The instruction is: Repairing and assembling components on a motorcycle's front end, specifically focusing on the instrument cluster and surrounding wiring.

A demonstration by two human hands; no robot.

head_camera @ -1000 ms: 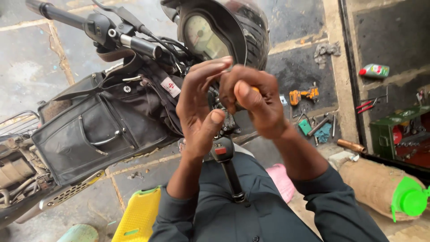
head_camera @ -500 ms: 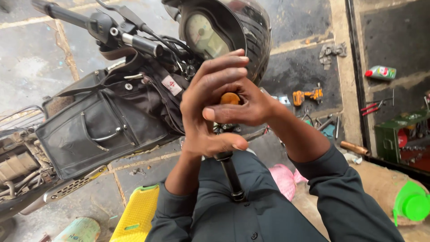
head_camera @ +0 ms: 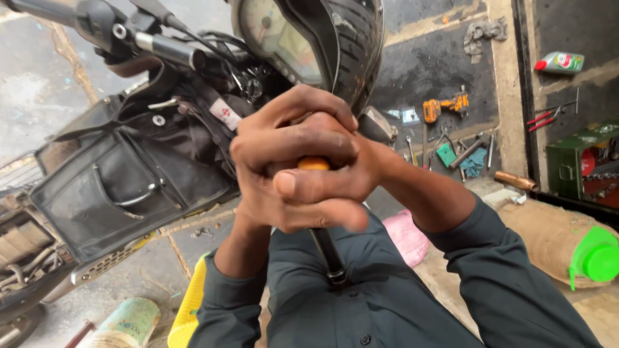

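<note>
Both of my hands are clasped together around the orange handle end (head_camera: 314, 163) of a tool with a black shaft (head_camera: 328, 254) that points down toward my chest. My left hand (head_camera: 271, 187) wraps the handle from the left, fingers curled underneath. My right hand (head_camera: 322, 138) closes over the top, its fingers laid across the left hand. Just behind the hands stands a motorcycle with a round speedometer (head_camera: 274, 38), a black tyre (head_camera: 351, 45) and handlebar (head_camera: 148, 38).
A black bag (head_camera: 122, 187) hangs on the motorcycle at left. On the floor at right lie an orange drill (head_camera: 445, 106), wrenches (head_camera: 445, 145), a green toolbox (head_camera: 580, 161), a green bottle (head_camera: 560, 62) and a sack with a green cap (head_camera: 596, 258). A yellow object (head_camera: 187, 309) sits below left.
My hands have closed more tightly over the orange handle, the right hand now lying over the left. The view has moved closer to the hands.
</note>
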